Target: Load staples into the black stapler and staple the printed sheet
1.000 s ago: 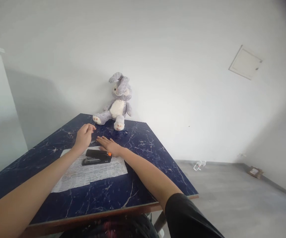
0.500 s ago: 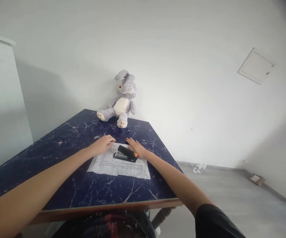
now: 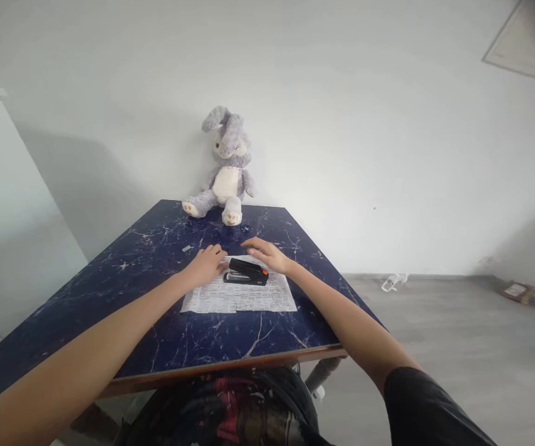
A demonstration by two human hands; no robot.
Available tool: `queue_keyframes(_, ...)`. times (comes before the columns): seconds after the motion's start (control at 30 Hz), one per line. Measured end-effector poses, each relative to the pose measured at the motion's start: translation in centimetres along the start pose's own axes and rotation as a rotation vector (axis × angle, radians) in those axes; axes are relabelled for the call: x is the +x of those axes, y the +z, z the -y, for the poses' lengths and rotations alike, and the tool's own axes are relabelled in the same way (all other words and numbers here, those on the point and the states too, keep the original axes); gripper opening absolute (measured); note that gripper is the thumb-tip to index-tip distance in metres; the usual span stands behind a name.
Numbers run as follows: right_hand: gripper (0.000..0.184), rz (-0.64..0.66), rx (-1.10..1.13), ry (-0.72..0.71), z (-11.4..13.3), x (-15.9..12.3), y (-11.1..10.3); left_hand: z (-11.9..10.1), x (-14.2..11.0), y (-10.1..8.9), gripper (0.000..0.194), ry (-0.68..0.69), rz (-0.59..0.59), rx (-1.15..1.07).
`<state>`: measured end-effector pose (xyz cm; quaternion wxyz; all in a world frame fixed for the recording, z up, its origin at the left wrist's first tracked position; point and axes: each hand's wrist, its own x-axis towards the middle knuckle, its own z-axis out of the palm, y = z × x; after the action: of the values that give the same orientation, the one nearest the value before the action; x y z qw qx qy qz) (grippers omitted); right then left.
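A black stapler (image 3: 247, 273) with an orange piece at its right end lies on a printed sheet of paper (image 3: 239, 300). My left hand (image 3: 206, 265) rests over the sheet's upper left part, fingers loosely bent and thumb near the stapler's left end; it holds nothing that I can see. Just behind the stapler's right end, my right hand (image 3: 268, 254) is open, with fingers stretched to the left and slightly raised. A small grey strip (image 3: 187, 248) lies on the table beyond my left hand.
The blue marble-patterned table (image 3: 165, 347) has a wooden front edge. At its far end a grey plush rabbit (image 3: 227, 179) sits against the wall. A white cabinet (image 3: 12, 186) stands on the left. On the floor to the right lie a white item (image 3: 394, 282) and a brown box (image 3: 517, 291).
My right hand has lifted off the table, its fingers rising beside the stapler. My left thumb now shows near the stapler. The camera view has shifted and tilted.
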<state>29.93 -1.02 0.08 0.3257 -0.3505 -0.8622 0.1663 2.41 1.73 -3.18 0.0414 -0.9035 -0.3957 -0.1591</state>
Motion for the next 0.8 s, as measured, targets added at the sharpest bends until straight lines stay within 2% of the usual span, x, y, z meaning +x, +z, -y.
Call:
queue_keyframes(0.07, 0.05, 0.127, -0.037, -0.098, 1.6, -0.2, 0.5, -0.2, 0.1, -0.1, 0.025, -0.011, 0.007, 0.026)
queue_keyframes(0.13, 0.047, 0.186, -0.129, -0.118, 2.5, -0.2, 1.0, -0.3, 0.1, -0.2, 0.021, -0.014, 0.02, 0.016)
queue_keyframes(0.23, 0.032, 0.134, -0.128, -0.074, 2.2, -0.2, 0.2, 0.2, 0.2, -0.3, 0.019, -0.019, 0.031, -0.024)
queue_keyframes(0.33, 0.035, -0.047, -0.049, -0.015, -0.1, -0.7, -3.1, 1.1, 0.3, -0.8, 0.019, -0.05, -0.004, -0.06)
queue_keyframes(0.4, 0.037, -0.132, -0.083, 0.045, -2.1, -1.6, -5.8, 1.8, 0.4, -1.3, 0.019, -0.081, -0.037, -0.075)
queue_keyframes(0.5, 0.039, -0.146, -0.18, 0.141, -4.8, -3.2, -9.1, 2.4, 0.3, -2.0, 0.02, -0.132, -0.059, -0.102)
queue_keyframes(0.57, 0.038, -0.14, -0.216, 0.196, -6.0, -3.9, -10.4, 2.6, 0.3, -2.3, 0.02, -0.154, -0.064, -0.131)
queue_keyframes(0.63, 0.036, -0.094, -0.236, 0.22, -6.6, -4.3, -10.9, 2.6, 0.2, -2.4, 0.019, -0.164, -0.073, -0.149)
queue_keyframes(0.8, 0.032, 0.186, -0.175, 0.183, -5.9, -4.2, -10.8, 2.8, 0.5, -2.1, 0.019, -0.185, -0.061, -0.105)
